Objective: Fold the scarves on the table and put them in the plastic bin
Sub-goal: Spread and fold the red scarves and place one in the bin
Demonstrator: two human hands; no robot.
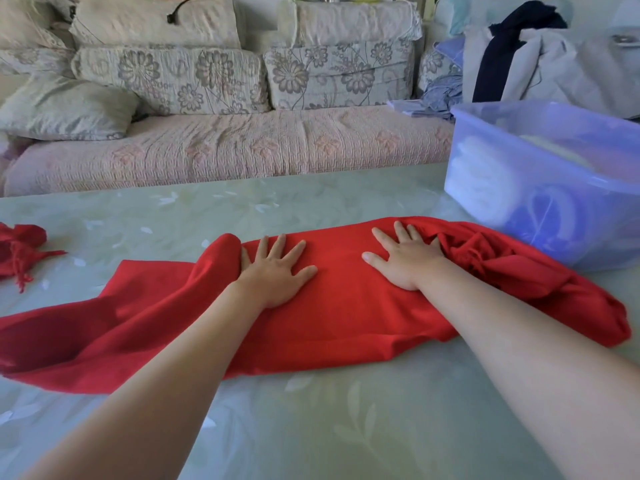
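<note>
Red knitted scarf (346, 306) lies stretched across the pale green patterned table (311, 427), bunched at its right end beside the translucent blue plastic bin (519, 188). I see 2 hands flat on it: left hand (277, 275) and right hand (405, 261), fingers spread, gripping nothing. Another red fringed piece (17, 251) sits at the table's left edge. Folded white fabric shows inside the bin.
</note>
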